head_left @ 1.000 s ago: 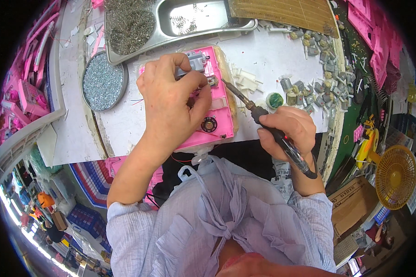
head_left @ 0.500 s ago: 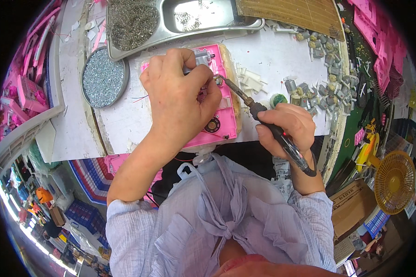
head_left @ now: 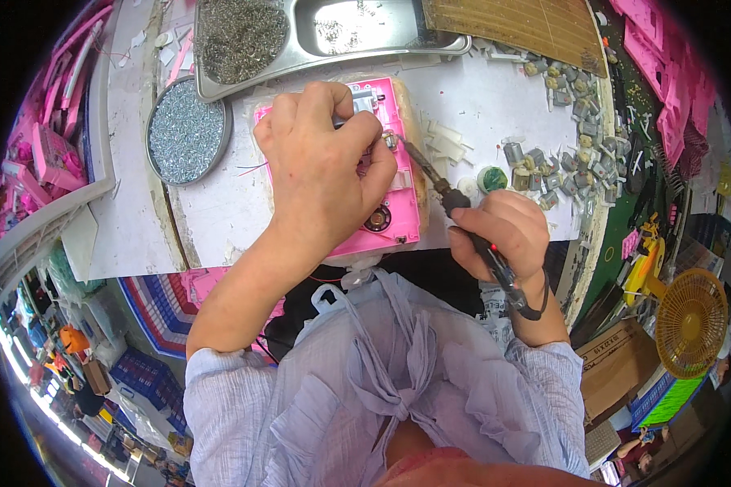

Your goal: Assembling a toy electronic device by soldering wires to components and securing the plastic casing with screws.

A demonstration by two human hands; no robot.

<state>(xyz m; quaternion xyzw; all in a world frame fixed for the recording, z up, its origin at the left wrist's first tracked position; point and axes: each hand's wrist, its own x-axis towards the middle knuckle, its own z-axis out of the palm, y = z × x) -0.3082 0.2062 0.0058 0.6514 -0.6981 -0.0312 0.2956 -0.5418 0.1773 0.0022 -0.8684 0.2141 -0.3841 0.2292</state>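
Observation:
A pink plastic housing (head_left: 410,191) lies on a pale pad (head_left: 418,122) at the middle of the table. My left hand (head_left: 321,158) rests over it, thumb and fingers curled together; what they pinch, if anything, is hidden behind them. A grey motor (head_left: 365,99) and a round dark speaker (head_left: 378,217) sit in the housing. My right hand (head_left: 503,235) grips a soldering iron (head_left: 483,243) by its black handle. Its tip points left at a small metal part (head_left: 391,140) near the housing's right edge; whether they touch I cannot tell.
A round dish of small screws (head_left: 188,130) stands at left. Behind is a metal tray (head_left: 374,50) with springs. Several small motors (head_left: 556,174) lie loose at right, near white plastic pieces (head_left: 447,144) and a green-topped roll (head_left: 490,178). A yellow fan (head_left: 692,323) stands far right.
The soldering iron's tip has shifted slightly right and down, away from the housing's inner part. My left hand and the housing appear slightly farther right in the view.

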